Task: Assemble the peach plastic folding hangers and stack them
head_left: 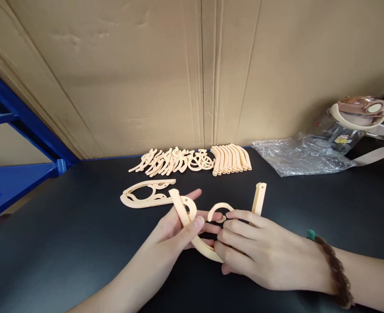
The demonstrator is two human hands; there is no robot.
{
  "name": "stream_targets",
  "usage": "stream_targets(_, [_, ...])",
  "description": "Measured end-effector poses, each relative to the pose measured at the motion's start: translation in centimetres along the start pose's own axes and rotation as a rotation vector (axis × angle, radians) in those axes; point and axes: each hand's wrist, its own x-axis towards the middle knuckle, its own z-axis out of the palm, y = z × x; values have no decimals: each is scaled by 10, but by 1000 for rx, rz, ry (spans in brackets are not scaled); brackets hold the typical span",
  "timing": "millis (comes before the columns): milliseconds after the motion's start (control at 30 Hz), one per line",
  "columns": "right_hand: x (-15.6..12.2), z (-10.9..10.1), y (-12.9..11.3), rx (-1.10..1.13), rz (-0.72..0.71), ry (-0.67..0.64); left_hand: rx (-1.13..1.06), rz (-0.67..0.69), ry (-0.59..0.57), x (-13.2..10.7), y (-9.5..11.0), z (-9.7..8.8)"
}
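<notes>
Between my hands is a beige plastic folding hanger (178, 206), its two arms spread in a wide U. My left hand (175, 237) pinches the left arm, thumb on top, beside a small curved inner piece (191, 204). My right hand (260, 250) closes round the lower middle and right side, hiding the joint. The right arm's end (260, 195) sticks up past my right fingers. A curved hook (218, 206) shows between the hands, near the fingertips of both. Another beige hanger (131, 201), folded together, lies on the table just beyond my left hand.
Along the back of the black table (64, 226) lie several small curved pieces (168, 161), several hooks (200, 161) and a row of hanger arms (232, 160). To the right are a clear plastic bag (286, 154) and a bottle (342, 130). Cardboard (129, 78) stands behind; a blue frame (22, 121) is left.
</notes>
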Motion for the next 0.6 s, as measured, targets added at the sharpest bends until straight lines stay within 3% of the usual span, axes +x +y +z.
stream_targets(233, [-3,-12,5,-31,31,110,54,-15,-84,-2,13,-11])
stream_targets(467, [-9,-15,22,-55,107,109,76,39,3,4,20,-26])
stream_targets(600, [-10,-10,17,-22,150,44,24,19,80,2,22,-22])
